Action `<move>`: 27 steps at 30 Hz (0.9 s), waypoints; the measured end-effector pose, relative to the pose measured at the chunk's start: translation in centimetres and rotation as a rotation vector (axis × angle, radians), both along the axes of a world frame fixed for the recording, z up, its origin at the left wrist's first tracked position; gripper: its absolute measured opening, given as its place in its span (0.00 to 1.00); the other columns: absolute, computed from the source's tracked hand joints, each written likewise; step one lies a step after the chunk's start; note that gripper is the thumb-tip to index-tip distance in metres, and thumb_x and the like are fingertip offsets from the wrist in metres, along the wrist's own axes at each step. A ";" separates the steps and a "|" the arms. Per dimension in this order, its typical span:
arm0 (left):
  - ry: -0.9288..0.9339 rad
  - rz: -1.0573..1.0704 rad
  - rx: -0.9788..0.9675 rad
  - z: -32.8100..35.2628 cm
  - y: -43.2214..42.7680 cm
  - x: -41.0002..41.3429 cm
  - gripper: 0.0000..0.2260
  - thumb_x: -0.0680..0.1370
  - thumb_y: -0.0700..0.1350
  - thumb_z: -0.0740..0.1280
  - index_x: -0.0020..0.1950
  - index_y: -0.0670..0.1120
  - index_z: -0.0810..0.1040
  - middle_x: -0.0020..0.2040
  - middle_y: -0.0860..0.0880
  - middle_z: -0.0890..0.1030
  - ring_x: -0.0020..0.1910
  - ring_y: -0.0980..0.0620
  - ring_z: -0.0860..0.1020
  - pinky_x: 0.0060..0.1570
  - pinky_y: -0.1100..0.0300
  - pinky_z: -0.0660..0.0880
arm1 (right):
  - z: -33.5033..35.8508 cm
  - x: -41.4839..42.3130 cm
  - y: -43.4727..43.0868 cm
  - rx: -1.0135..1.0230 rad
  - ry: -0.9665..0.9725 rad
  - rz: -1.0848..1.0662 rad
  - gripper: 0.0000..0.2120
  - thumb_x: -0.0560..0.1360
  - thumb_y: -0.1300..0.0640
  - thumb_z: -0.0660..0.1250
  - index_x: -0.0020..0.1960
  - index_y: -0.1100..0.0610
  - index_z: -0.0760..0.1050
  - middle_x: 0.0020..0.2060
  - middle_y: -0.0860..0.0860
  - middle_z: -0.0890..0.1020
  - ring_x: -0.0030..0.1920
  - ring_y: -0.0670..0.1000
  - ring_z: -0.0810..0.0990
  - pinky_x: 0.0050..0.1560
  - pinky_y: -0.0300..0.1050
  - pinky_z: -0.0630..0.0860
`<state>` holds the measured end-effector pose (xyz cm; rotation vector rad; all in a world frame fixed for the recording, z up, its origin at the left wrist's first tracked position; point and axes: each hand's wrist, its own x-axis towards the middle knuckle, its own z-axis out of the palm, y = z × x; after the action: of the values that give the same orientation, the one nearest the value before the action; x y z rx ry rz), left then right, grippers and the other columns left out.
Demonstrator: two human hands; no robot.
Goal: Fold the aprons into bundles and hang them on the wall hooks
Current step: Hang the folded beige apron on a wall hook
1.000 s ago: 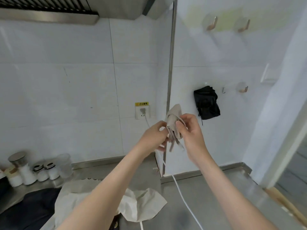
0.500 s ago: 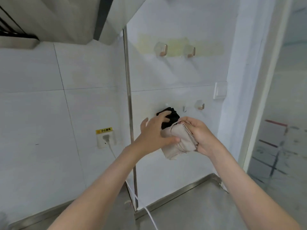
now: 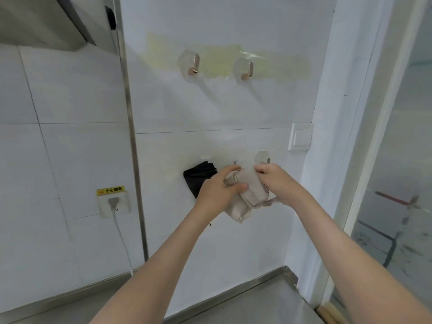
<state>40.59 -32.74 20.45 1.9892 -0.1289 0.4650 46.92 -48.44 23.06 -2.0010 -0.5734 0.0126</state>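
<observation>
Beige apron bundle (image 3: 250,191), head view: lifted against the wall since a second ago, just below the lower hook (image 3: 267,160). My left hand (image 3: 216,194) clasps its side and my right hand (image 3: 279,181) pinches its top (black apron bundle (image 3: 198,175) hangs alongside). Hooking comes next, I judge.

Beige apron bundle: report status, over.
Left hand and right hand both grip beige bundle. Bundle at lower hook, not visibly hung. Black bundle hangs close on its left.
</observation>
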 end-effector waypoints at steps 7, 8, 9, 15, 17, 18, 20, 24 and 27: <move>-0.044 0.329 -0.239 -1.6 -3.4 4.9 0.13 0.78 0.43 0.66 0.62 0.51 0.75 0.48 0.56 0.79 0.48 0.55 0.76 0.41 0.64 0.69 | 1.2 6.2 2.3 -0.202 -0.138 -0.031 0.11 0.77 0.55 0.64 0.41 0.58 0.81 0.33 0.51 0.78 0.34 0.47 0.72 0.33 0.39 0.66; -0.058 0.357 -0.282 -1.7 -3.7 5.3 0.13 0.78 0.42 0.65 0.63 0.51 0.74 0.49 0.55 0.79 0.49 0.54 0.76 0.43 0.63 0.70 | 1.3 6.8 2.7 -0.225 -0.166 -0.029 0.12 0.77 0.54 0.64 0.43 0.62 0.81 0.34 0.54 0.78 0.36 0.48 0.72 0.35 0.39 0.66; -0.067 0.376 -0.319 -1.7 -4.1 5.7 0.14 0.79 0.43 0.65 0.64 0.52 0.73 0.51 0.55 0.79 0.50 0.53 0.76 0.47 0.61 0.71 | 1.5 7.4 2.9 -0.235 -0.188 -0.027 0.14 0.77 0.53 0.64 0.45 0.64 0.80 0.36 0.57 0.80 0.37 0.50 0.73 0.36 0.41 0.67; -0.088 0.428 -0.354 -2.2 -4.6 7.6 0.17 0.79 0.44 0.64 0.67 0.56 0.71 0.55 0.52 0.79 0.55 0.51 0.76 0.57 0.55 0.73 | 2.4 8.9 3.1 -0.298 -0.240 -0.023 0.12 0.75 0.51 0.66 0.46 0.59 0.83 0.40 0.56 0.82 0.35 0.49 0.74 0.30 0.39 0.70; -0.080 0.432 -0.341 -2.6 -4.6 7.7 0.15 0.79 0.43 0.64 0.64 0.55 0.73 0.54 0.53 0.79 0.53 0.52 0.76 0.53 0.57 0.73 | 1.8 9.5 3.0 -0.296 -0.192 -0.047 0.14 0.74 0.50 0.67 0.43 0.62 0.81 0.36 0.56 0.78 0.35 0.51 0.73 0.30 0.41 0.71; -0.072 0.436 -0.340 -2.8 -4.6 7.8 0.14 0.79 0.43 0.63 0.63 0.55 0.74 0.52 0.54 0.79 0.52 0.52 0.76 0.50 0.59 0.72 | 1.4 9.8 3.2 -0.302 -0.164 -0.061 0.14 0.73 0.51 0.68 0.41 0.63 0.80 0.35 0.55 0.75 0.35 0.51 0.72 0.31 0.42 0.70; -0.040 0.472 -0.342 -2.8 -4.7 7.8 0.11 0.80 0.43 0.63 0.61 0.53 0.75 0.49 0.54 0.80 0.50 0.52 0.76 0.45 0.60 0.69 | 0.7 10.3 3.6 -0.300 -0.125 -0.073 0.11 0.73 0.53 0.67 0.39 0.60 0.79 0.35 0.54 0.72 0.36 0.50 0.68 0.32 0.41 0.65; 0.002 0.556 -0.380 -2.8 -5.0 8.4 0.09 0.80 0.43 0.62 0.59 0.50 0.75 0.48 0.53 0.78 0.50 0.50 0.76 0.44 0.60 0.67 | 0.2 10.3 3.7 -0.240 -0.103 -0.062 0.10 0.74 0.53 0.68 0.36 0.55 0.74 0.32 0.54 0.71 0.35 0.50 0.68 0.37 0.41 0.63; 0.020 0.586 -0.439 -3.0 -5.3 8.7 0.09 0.80 0.46 0.62 0.60 0.49 0.74 0.51 0.50 0.78 0.51 0.49 0.75 0.47 0.60 0.68 | -0.7 8.9 2.4 -0.056 -0.076 0.011 0.18 0.76 0.46 0.66 0.35 0.55 0.68 0.28 0.48 0.68 0.32 0.48 0.68 0.35 0.41 0.63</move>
<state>49.29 -38.08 17.48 1.5717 0.5415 0.7704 55.78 -46.01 22.32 -2.0595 -0.6381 -0.0413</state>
